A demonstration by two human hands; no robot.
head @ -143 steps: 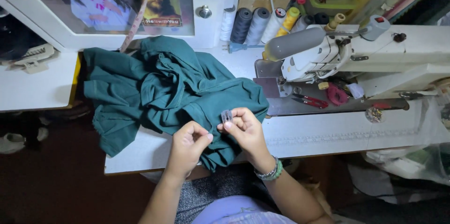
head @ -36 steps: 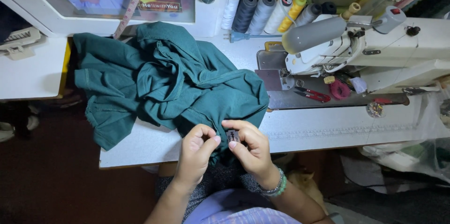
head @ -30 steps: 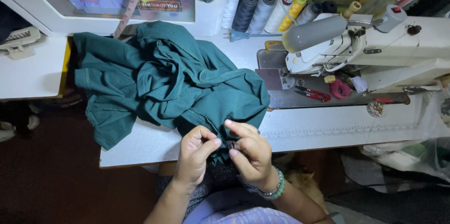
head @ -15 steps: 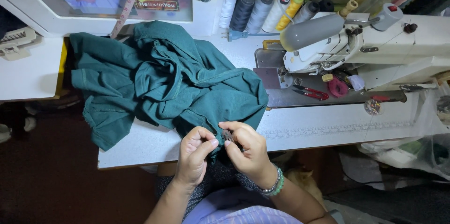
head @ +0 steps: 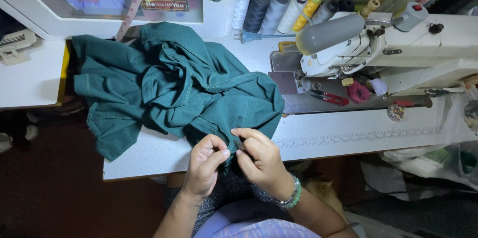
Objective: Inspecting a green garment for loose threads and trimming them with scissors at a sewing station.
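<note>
A crumpled dark green garment [head: 169, 83] lies heaped on the white sewing table [head: 348, 133] and hangs over its front edge. My left hand [head: 205, 166] and my right hand [head: 261, 158] meet at that front edge, both pinching the green cloth between thumb and fingers. A small dark object sits between my right fingertips; its kind cannot be told. My right wrist wears a green bead bracelet [head: 294, 197].
A white sewing machine [head: 388, 44] stands at the right, with red thread snips [head: 331, 98] on its bed. Several thread cones [head: 279, 11] line the back. A measuring tape [head: 130, 9] hangs at the back left. A white side surface [head: 30, 76] is far left.
Both hands stay pinched on the garment's edge, with only small finger movements. The view has shifted slightly.
</note>
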